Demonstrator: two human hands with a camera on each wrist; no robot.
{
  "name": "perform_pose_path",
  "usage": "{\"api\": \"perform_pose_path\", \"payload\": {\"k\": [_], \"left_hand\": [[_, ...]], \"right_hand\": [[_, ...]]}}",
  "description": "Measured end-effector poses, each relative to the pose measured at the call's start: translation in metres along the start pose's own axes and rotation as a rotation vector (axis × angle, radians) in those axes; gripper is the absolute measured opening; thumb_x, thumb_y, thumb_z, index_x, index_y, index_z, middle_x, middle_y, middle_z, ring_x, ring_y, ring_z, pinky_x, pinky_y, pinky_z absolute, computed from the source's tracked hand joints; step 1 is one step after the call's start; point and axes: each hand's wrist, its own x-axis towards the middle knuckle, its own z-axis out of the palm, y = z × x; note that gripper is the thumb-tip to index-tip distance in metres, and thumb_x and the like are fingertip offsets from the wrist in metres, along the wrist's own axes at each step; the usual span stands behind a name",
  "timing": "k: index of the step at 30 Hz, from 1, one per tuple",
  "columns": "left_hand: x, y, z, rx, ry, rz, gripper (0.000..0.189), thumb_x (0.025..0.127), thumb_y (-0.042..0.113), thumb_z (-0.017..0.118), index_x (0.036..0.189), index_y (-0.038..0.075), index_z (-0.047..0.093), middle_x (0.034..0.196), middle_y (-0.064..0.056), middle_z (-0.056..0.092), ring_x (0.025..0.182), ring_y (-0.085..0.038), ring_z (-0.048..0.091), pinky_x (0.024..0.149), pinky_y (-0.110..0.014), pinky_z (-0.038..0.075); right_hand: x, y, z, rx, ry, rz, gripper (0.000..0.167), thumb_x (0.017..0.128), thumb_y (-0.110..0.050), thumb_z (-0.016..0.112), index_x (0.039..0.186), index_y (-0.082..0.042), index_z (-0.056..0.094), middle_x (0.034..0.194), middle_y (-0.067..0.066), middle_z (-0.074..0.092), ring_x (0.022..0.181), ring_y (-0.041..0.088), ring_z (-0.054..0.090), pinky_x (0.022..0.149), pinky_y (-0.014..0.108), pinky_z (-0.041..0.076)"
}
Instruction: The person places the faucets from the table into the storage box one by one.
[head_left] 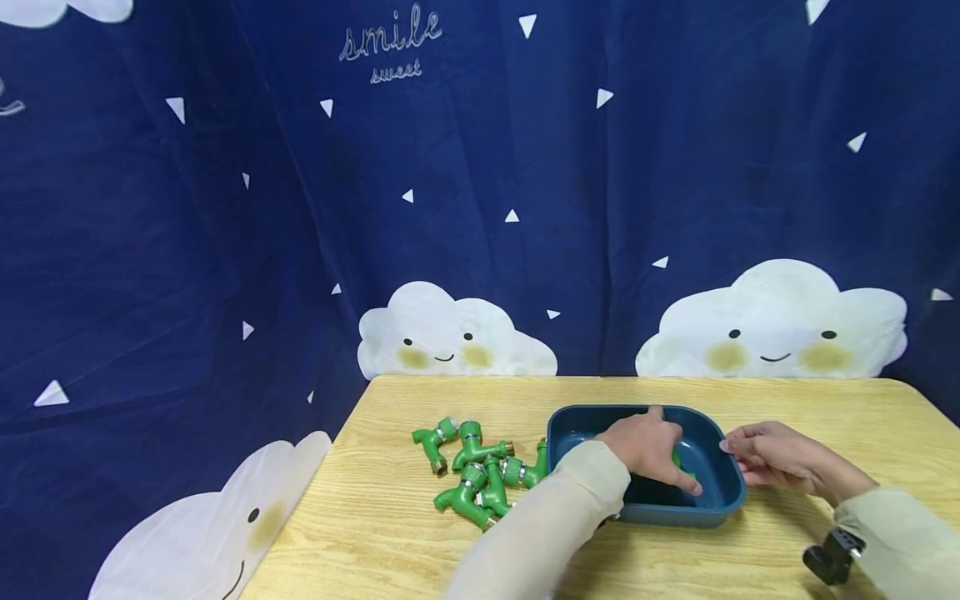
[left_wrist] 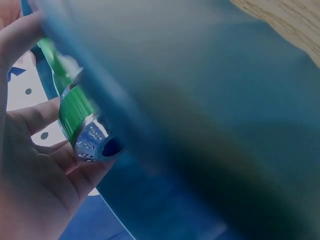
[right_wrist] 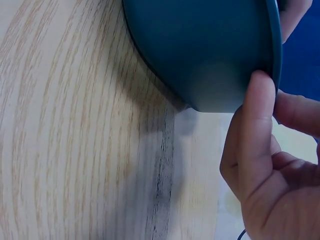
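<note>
A dark teal plastic bin [head_left: 671,515] stands on the wooden table, right of centre in the head view. My left hand [head_left: 647,448] reaches down inside it and grips a green tap [left_wrist: 75,112] with a shiny silver collar. Only a sliver of that tap shows under the hand in the head view. At the bin's right end, my right hand [head_left: 780,458] pinches the rim between thumb and fingers. In the right wrist view the thumb or a finger lies against the bin's outer wall [right_wrist: 200,55].
Several green taps [head_left: 463,500] with brass-coloured threaded ends lie in a loose pile left of the bin. The light wooden table [head_left: 360,533] meets a dark blue curtain [head_left: 465,150] with white clouds at its back. A small black device [head_left: 831,557] is worn at the right wrist.
</note>
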Motion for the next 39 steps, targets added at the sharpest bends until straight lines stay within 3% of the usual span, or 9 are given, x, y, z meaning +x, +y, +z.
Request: {"api": "perform_pose_path", "payload": {"k": [9,20,30,39], "left_hand": [[0.002,0.005,-0.006,-0.023,-0.029,-0.024,0.064,0.075,0.074,0.069,0.128,0.04,0.06,0.126,0.015,0.053,0.096,0.0,0.057,0.082,-0.02,0.052],[0.006,0.008,-0.012,-0.117,-0.056,-0.063,0.063,0.074,0.071,0.072,0.128,0.04,0.062,0.126,0.018,0.055,0.097,0.001,0.057,0.082,-0.02,0.051],[0.008,0.013,-0.011,-0.167,-0.083,-0.085,0.061,0.074,0.068,0.074,0.127,0.041,0.061,0.131,0.023,0.056,0.107,0.004,0.057,0.087,-0.019,0.051],[0.006,0.02,-0.014,-0.183,-0.108,-0.136,0.059,0.073,0.067,0.076,0.124,0.041,0.064,0.12,0.027,0.063,0.093,0.005,0.058,0.081,-0.017,0.051]], "right_hand": [[0.0,-0.001,0.0,0.007,0.001,0.008,0.032,0.103,-0.016,0.051,0.121,0.011,0.053,0.081,0.001,0.066,0.074,0.008,0.07,0.073,0.027,0.061],[-0.001,-0.004,0.0,0.024,-0.017,0.005,0.028,0.102,-0.015,0.051,0.117,0.009,0.055,0.081,0.001,0.066,0.073,0.007,0.069,0.073,0.026,0.061],[-0.002,-0.002,0.001,0.034,-0.02,0.008,0.027,0.102,-0.013,0.051,0.117,0.009,0.055,0.082,0.002,0.067,0.073,0.008,0.07,0.072,0.026,0.061],[-0.001,-0.001,0.001,0.035,-0.038,-0.017,0.028,0.102,-0.015,0.051,0.117,0.009,0.054,0.084,0.002,0.067,0.075,0.009,0.07,0.074,0.027,0.061]]}}
